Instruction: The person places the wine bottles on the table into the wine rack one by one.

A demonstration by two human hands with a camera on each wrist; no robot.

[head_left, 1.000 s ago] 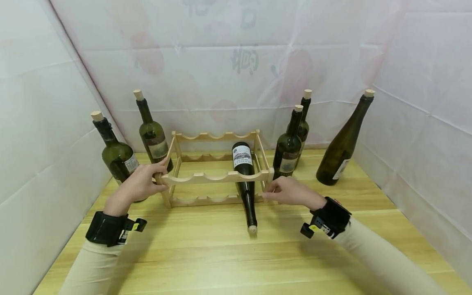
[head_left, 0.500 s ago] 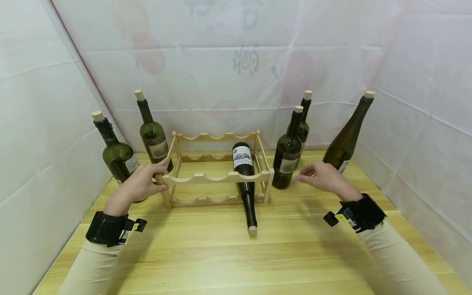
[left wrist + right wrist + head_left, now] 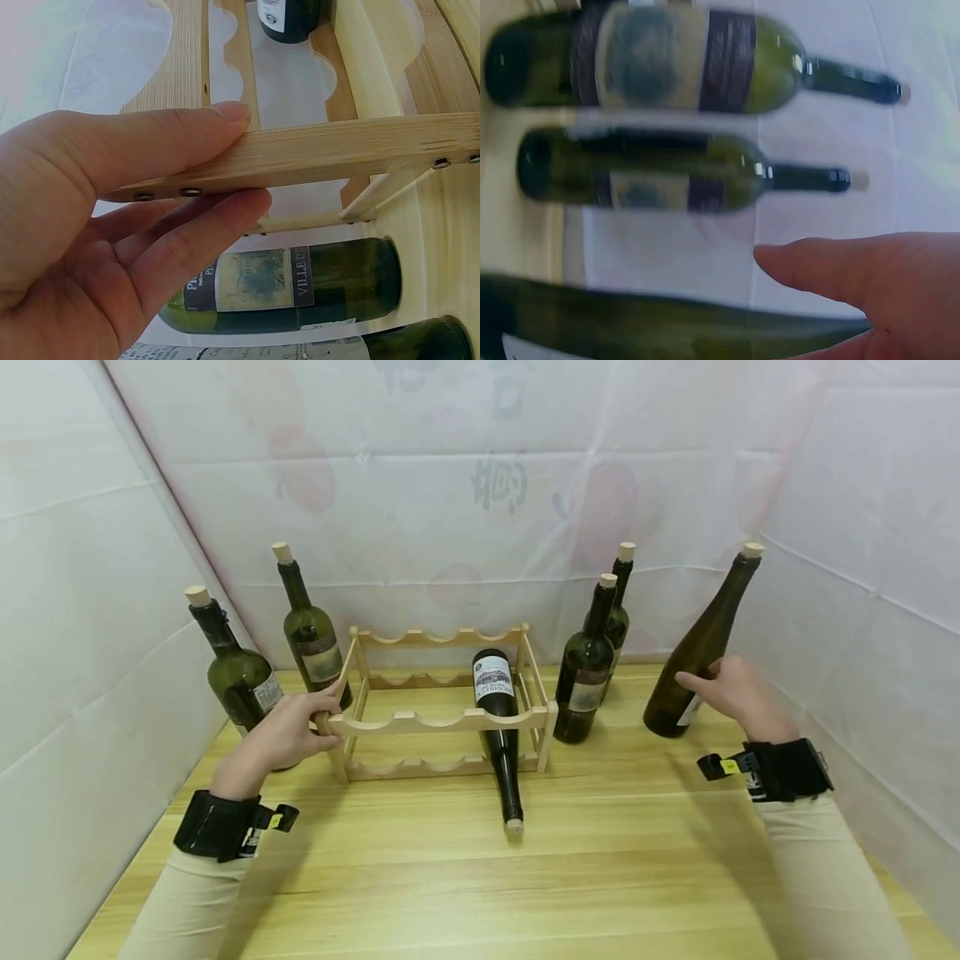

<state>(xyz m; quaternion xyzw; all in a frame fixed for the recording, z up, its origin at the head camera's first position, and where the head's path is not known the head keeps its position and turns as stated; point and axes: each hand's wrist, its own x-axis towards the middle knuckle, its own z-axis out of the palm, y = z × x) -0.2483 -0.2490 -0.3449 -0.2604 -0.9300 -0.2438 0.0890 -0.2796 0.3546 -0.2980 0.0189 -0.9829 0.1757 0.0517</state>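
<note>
In the head view my left hand [image 3: 291, 731] grips the front left corner of a wooden wine rack [image 3: 408, 722], and the left wrist view shows thumb and fingers pinching its wooden bar [image 3: 315, 154]. One dark wine bottle [image 3: 495, 693] lies in the rack at the right, its corked neck toward me. At the far right, my right hand [image 3: 738, 693] is beside a slender green wine bottle [image 3: 701, 635] that stands upright. Its thumb [image 3: 817, 266] is extended and apart from the glass in the right wrist view; the other fingers are mostly hidden.
Two corked bottles stand left of the rack, a nearer one [image 3: 240, 672] and a farther one [image 3: 311, 635]. Right of it stand a labelled bottle [image 3: 585, 668] and another [image 3: 618, 618] partly behind it. White cloth [image 3: 450, 543] closes off the table's back and sides.
My right hand has left the rack's front right corner and moved right, past the labelled bottle, to the slender bottle. My left hand and the rack have stayed put.
</note>
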